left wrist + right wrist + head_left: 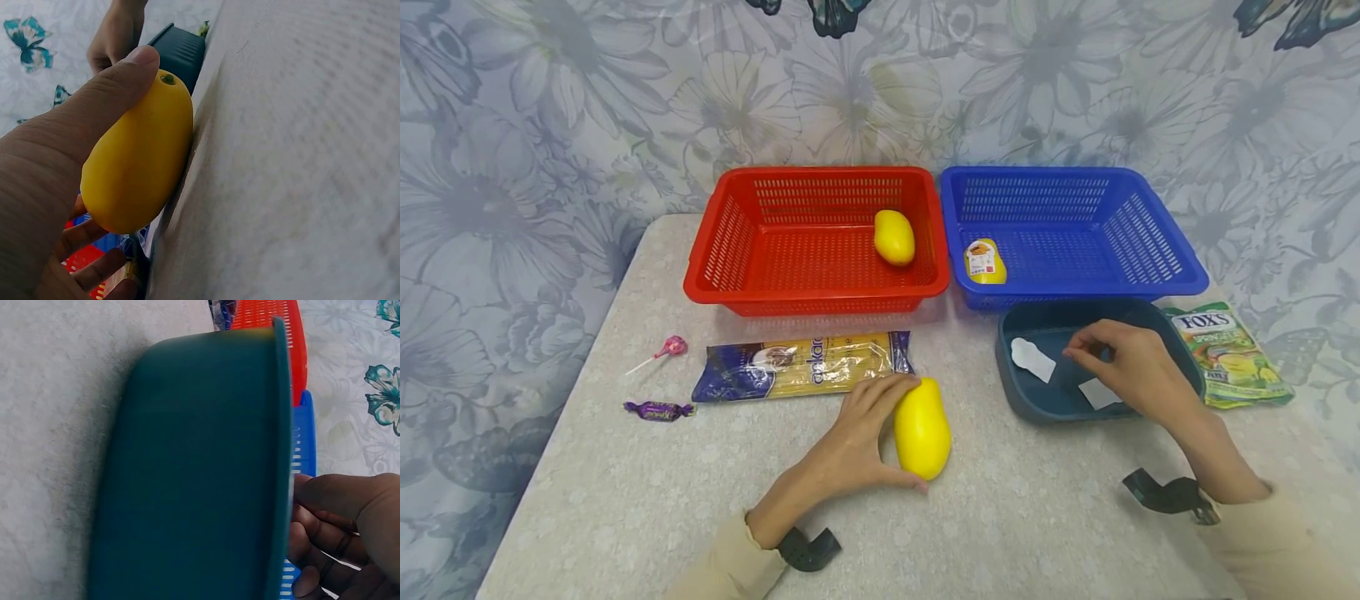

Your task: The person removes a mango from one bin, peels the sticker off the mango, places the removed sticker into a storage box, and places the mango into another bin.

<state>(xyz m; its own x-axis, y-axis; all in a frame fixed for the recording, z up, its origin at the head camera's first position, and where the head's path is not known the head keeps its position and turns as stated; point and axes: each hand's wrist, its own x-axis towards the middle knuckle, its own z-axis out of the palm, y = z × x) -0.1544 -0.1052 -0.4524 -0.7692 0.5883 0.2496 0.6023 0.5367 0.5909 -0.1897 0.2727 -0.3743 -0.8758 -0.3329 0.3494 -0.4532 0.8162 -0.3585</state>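
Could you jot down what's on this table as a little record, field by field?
left hand: grips a yellow mango lying on the table
right hand: over the dark tray, fingers curled; holding anything: cannot tell
tray contents: white paper bits
red basket: one mango
blue basket: labelled yellow item
elsewhere on table: pasta packet, lollipop, purple candy, Fox's bag

Speckled table carries a red basket and blue basket at top, spaghetti pack, lollipop, purple candy left, yellow mango centre, teal tub, Fox's bag right.
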